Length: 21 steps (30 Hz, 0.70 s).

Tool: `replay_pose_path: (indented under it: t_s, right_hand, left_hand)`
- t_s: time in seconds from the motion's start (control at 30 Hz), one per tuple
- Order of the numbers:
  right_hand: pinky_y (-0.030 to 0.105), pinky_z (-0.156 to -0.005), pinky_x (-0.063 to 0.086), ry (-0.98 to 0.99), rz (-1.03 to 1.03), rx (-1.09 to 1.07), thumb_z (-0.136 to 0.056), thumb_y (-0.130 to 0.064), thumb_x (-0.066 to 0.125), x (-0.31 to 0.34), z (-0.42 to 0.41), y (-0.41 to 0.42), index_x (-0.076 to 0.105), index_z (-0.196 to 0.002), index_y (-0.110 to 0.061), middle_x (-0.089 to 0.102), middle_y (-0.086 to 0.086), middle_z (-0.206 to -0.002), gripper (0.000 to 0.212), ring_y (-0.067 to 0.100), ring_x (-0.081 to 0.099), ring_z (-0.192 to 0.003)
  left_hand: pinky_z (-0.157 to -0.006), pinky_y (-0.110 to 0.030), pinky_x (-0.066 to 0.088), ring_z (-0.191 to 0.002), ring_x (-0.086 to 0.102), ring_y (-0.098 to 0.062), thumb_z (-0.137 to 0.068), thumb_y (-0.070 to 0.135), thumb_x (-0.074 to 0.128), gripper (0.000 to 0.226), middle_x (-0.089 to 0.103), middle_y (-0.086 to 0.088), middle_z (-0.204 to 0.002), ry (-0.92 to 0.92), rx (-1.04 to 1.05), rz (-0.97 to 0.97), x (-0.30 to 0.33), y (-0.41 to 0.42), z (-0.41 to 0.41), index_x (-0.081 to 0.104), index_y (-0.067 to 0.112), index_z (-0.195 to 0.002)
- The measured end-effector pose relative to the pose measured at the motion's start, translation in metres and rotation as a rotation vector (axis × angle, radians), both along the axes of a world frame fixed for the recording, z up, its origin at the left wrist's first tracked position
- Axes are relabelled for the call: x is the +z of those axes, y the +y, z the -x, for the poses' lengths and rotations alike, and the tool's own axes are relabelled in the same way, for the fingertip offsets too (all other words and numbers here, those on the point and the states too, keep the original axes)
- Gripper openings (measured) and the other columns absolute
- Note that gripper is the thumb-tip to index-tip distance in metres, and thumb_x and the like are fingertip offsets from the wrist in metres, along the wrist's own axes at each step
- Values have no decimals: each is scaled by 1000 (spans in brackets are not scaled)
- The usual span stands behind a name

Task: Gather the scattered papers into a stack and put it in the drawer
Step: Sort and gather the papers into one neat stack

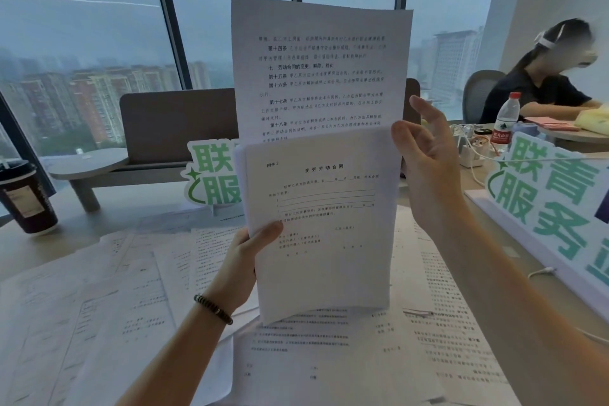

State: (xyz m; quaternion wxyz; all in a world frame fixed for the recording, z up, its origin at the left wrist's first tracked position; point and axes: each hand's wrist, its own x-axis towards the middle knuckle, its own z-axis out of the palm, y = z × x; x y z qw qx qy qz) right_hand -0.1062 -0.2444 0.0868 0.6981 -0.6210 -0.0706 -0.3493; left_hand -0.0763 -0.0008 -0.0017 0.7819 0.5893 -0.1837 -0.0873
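The left hand (pixel 245 260) is pinching a thin sheaf of white printed paper sheets (pixel 321 224) at its left edge, thumb on the front page, holding it upright in mid-air above the pale surface (pixel 108 204). The right hand (pixel 428 168) is resting with loose, spread fingers against the sheaf's right edge, thumb touching the top corner of the front page.

One taller white sheet (pixel 319 66) is sticking out of the sheaf toward 12 o'clock, unaligned. Held by a one-sided pinch, the limp pages are likely to bow, fan or slide apart. More loose printed sheets (pixel 329 349) are lying all over the surface beneath, still to be gathered.

The sheaf's long axis is running 12 to 6 o'clock, text upright, facing the wearer.
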Motion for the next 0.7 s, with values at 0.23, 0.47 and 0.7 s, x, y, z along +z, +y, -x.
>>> replay_pose_path:
  t_s: [0.23,0.47,0.7]
  right_hand:
    - [58,-92,55,16,38,-60,-100,-26,57,9,-1,5,66,-96,-28,71,-3,-103,10,31,64,-103]
    - [41,-78,57,19,52,-30,-95,-30,64,7,4,7,58,-85,-23,73,-6,-93,14,21,66,-86]
    - [36,-67,57,7,92,-105,-96,-21,64,10,4,7,50,-85,-25,73,-5,-95,18,19,68,-84]
  left_hand:
    - [-90,-49,57,-110,69,-29,-82,20,57,34,73,-6,-119,-21,-44,11,5,1,2,78,34,-104]
    - [-84,-44,60,-108,70,-28,-83,18,58,33,73,-7,-119,-18,-40,22,6,0,5,78,33,-104]
    - [-83,-41,61,-102,73,-25,-82,21,56,31,76,-4,-111,-19,-40,-26,7,-2,7,80,35,-97]
